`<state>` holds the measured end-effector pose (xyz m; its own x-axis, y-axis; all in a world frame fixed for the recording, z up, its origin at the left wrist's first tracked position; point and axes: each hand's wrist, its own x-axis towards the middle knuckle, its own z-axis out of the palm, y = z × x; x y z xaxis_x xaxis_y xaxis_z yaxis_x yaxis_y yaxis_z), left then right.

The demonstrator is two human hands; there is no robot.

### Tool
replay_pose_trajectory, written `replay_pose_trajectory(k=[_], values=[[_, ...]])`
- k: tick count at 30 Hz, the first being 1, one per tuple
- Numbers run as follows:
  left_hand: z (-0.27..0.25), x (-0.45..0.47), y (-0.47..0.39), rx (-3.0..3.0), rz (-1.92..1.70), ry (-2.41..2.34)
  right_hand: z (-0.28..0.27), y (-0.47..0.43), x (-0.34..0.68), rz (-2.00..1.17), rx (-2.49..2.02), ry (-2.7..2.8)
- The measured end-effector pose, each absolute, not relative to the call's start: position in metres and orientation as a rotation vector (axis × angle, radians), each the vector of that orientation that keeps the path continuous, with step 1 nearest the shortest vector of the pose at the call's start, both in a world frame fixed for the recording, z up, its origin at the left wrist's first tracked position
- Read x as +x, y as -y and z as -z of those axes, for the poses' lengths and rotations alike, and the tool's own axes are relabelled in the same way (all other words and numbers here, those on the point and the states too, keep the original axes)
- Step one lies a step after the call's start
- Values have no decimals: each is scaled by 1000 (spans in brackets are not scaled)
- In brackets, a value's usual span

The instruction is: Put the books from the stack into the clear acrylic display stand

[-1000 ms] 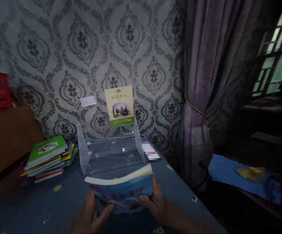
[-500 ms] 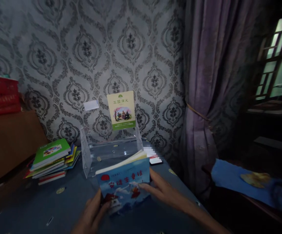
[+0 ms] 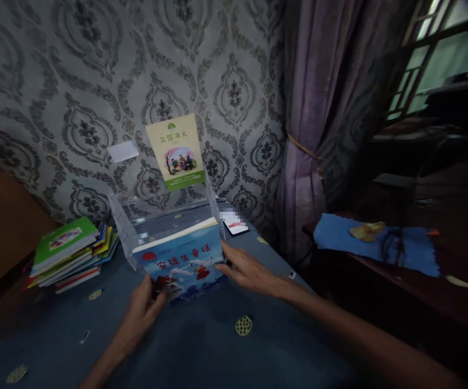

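A blue picture-covered book (image 3: 189,265) is held upright between my two hands, its cover facing me. My left hand (image 3: 142,302) grips its lower left edge, thumb on the cover. On the right edge, my right hand (image 3: 244,265) has its thumb on the front and its other fingers behind, out of sight. Just beyond the book is a clear plastic stand (image 3: 126,229), partly hidden by it. A cream and green book (image 3: 179,156) is propped up at the back of the stand.
A stack of books (image 3: 66,246) lies on the left of the blue tablecloth (image 3: 201,346), by a cardboard box (image 3: 7,227). A phone-like flat object (image 3: 236,222) is right of the stand. Farther right, a blue cloth (image 3: 334,237) covers part of a dark surface.
The blue book and both hands have moved forward, closer to the front of the clear stand. The view has shifted to the right and tilted.
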<state>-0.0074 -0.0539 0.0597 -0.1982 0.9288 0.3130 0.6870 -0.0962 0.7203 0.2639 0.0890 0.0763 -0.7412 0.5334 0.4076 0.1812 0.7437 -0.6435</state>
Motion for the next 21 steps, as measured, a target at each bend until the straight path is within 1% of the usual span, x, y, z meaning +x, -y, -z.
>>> replay_pose_trajectory(k=[3, 13, 21], values=[[-57, -10, 49, 1748, -1191, -1832, -71, -89, 262, -787, -540, 2336], [-57, -16, 42, 1771, -1191, -1880, -70, -102, 259, -821, -465, 2327], [-95, -9, 17, 1946, -1068, -1866, -82, -130, 251, -737, -478, 2272]])
